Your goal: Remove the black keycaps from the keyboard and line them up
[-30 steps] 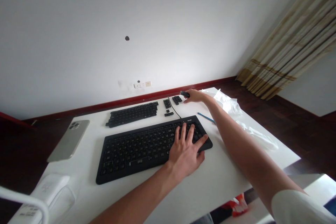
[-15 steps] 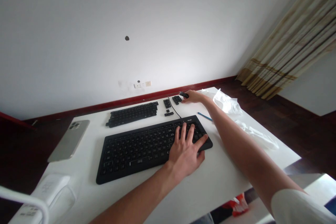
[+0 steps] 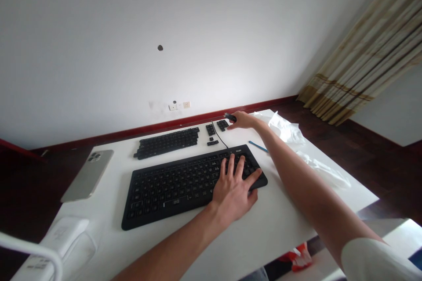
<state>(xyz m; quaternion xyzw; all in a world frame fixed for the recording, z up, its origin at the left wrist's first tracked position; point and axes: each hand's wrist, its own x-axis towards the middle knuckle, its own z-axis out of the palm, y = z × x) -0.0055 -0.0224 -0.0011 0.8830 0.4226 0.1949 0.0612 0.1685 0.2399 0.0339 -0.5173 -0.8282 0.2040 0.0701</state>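
A black keyboard (image 3: 168, 186) with its keycaps off lies on the white table. My left hand (image 3: 232, 191) rests on its right end, fingers spread flat over the number-pad side. At the table's far edge, my right hand (image 3: 242, 120) is closed on a small black tool (image 3: 230, 117), whose kind I cannot make out; its tip points left. Just beside that hand is a small group of black keycaps (image 3: 221, 125). More keycaps (image 3: 210, 130) sit left of the cable, and a large block of keycaps (image 3: 167, 142) lies behind the keyboard.
A blue thin stick (image 3: 258, 145) lies right of the keyboard, partly behind my right forearm. Crumpled white tissue (image 3: 285, 128) covers the right side. On the left are a phone (image 3: 88, 178) and a white power strip (image 3: 64, 233) with a cable.
Both hands keep almost the same places. The black tool in my right hand has tilted slightly and its tip has shifted a little.
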